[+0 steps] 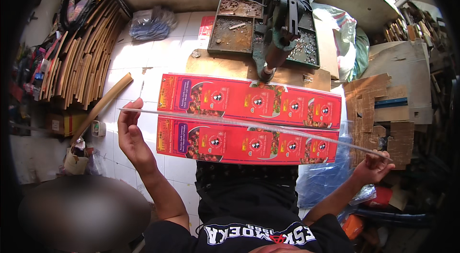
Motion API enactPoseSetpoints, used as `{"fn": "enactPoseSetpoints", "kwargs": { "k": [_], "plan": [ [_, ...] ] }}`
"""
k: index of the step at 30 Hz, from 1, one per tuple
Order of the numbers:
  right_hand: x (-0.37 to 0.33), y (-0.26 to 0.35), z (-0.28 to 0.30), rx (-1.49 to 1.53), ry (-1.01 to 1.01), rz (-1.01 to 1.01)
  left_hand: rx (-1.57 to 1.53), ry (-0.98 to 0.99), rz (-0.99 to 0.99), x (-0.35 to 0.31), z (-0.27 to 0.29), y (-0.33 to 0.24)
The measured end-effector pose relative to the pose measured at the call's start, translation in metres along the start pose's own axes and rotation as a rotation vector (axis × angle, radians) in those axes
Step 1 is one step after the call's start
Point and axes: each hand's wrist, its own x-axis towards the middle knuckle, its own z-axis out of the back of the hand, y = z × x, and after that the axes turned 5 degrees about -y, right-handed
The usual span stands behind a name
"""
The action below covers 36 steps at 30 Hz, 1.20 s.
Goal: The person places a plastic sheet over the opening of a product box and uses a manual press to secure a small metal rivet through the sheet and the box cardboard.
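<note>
A long, thin, whitish see-through strip [239, 121] stretches crosswise in front of me, its right end lower in the picture. My left hand [135, 143] is closed on the strip near its left end, fingers pointing up. At the other end my right hand [371, 170] pinches it between the fingers. Beneath the strip lie two red printed panels with food pictures, a far panel [235, 94] and a near panel [235, 143], side by side lengthwise. The far panel's back edge reaches under the rod of a dark green metal hand press [278, 54]. What supports the near panel is hidden.
Divided metal trays [232, 35] with small bits flank the press. Stacked cardboard sheets [91, 47] stand at left, near a slanting cardboard tube [103, 104]. Torn cardboard [369, 109] and clear plastic sheeting [321, 181] lie at right. A blurred round patch hides the lower left.
</note>
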Motion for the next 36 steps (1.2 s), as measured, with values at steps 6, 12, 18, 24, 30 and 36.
{"fn": "enactPoseSetpoints", "kwargs": {
  "k": [6, 12, 18, 24, 30, 36],
  "plan": [
    [-0.011, 0.001, 0.032, 0.395, 0.197, -0.218, -0.634, -0.017, 0.307, -0.033, -0.033, -0.009],
    [0.0, 0.024, 0.076, -0.023, 0.204, -0.404, -0.699, -0.085, 0.54, -0.035, -0.048, 0.01],
    [-0.001, 0.029, 0.022, -0.588, 0.11, -0.596, -0.823, 0.244, 0.697, -0.044, -0.099, 0.014],
    [-0.033, -0.021, -0.018, -0.897, 0.449, -0.837, -0.842, 0.636, 0.973, -0.039, -0.16, 0.018],
    [-0.055, -0.036, -0.014, -0.945, 0.652, -0.795, -0.817, 0.765, 1.063, -0.033, -0.189, 0.027],
    [-0.051, -0.04, -0.053, -1.118, 0.741, -0.759, -0.761, 0.774, 1.059, -0.029, -0.19, 0.045]
  ]
}}
